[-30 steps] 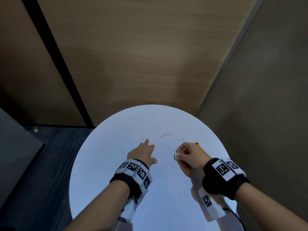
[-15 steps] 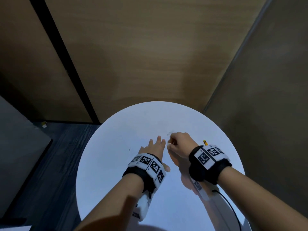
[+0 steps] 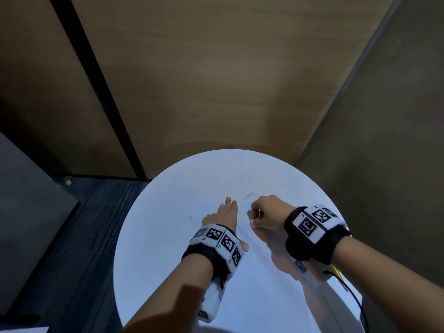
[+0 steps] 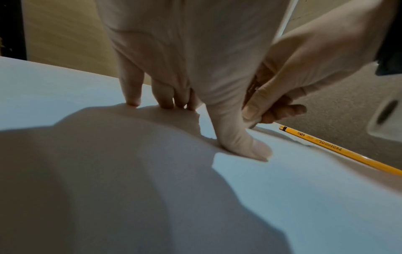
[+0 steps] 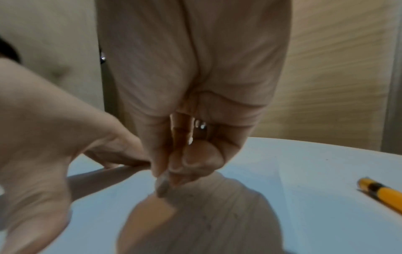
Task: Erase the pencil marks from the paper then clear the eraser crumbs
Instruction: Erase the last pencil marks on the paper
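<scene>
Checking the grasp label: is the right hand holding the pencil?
No: the pencil lies on the table apart from the right hand, whose fingertips pinch a small eraser.

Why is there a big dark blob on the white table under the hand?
Left wrist view: it is the shadow of the left hand and wrist on the table. Right wrist view: the right hand looks smeared, motion blur.

The round white tabletop [image 3: 168, 236] is carrying paper [image 5: 326, 171] under my grip; a yellow pencil [image 4: 339, 149] is lying to its right, crumbs [image 3: 251, 194] just beyond.
</scene>
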Available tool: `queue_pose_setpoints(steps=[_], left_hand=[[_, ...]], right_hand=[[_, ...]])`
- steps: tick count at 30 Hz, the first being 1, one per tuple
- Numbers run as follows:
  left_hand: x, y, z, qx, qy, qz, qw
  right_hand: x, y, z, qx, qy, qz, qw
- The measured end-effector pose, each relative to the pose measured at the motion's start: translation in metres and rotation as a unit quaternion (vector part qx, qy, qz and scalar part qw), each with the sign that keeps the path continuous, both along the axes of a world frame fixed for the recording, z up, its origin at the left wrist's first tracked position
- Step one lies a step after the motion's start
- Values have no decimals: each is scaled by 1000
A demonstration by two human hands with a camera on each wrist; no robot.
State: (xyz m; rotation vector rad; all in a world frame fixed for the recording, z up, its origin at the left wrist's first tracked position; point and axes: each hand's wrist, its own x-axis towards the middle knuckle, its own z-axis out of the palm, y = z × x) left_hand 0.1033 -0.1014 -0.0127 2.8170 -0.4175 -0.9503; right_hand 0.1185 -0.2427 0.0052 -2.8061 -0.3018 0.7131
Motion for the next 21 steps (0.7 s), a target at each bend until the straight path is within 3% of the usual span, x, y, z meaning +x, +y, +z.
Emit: queue_pose_setpoints(steps=[7,14,19,21], left_hand=[[-1,4,-4,-19,1,13,1000],[-1,7,-9,-25,-16,14,999],[-1,8,-9,-20,-22,5,1000],[0,9,-10,-21,-23,2,999]], right_hand=[[23,17,0,91,-100,-86,987],[10,5,2,-14,1,52,999],[15,17,-6,81,-85,-68,991],[8,19,-11,88,-90,-78,989]])
